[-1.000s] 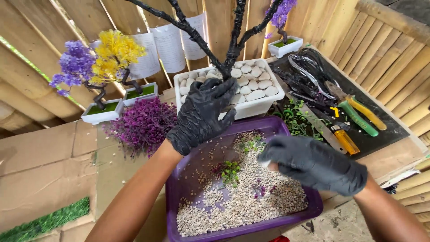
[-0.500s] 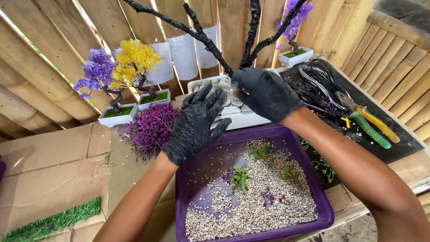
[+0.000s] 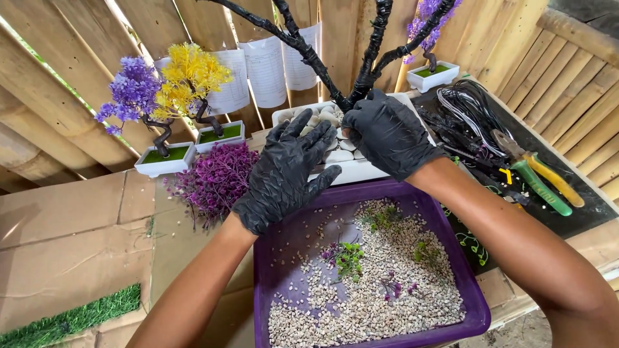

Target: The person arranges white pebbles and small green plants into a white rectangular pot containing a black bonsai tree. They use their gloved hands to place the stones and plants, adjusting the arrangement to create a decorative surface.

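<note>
1. White planter with pale stones stands at the back of the work surface, just behind the purple tray; a bare black tree rises from it.
2. Left hand, in a black glove, lies over the near left part of the planter, fingers spread and slightly curled, holding nothing visible.
3. Right hand, also gloved in black, rests on the stones at the foot of the tree; fingers bent together, and whether they pinch a stone cannot be told.
4. Purple tray holds fine gravel with small green and purple sprigs scattered on it.
5. Two small trees, one purple and one yellow, stand in white pots to the left, with a purple bush just in front.
6. Pliers with green and yellow handles and coiled black wire lie on a dark mat to the right.
</note>
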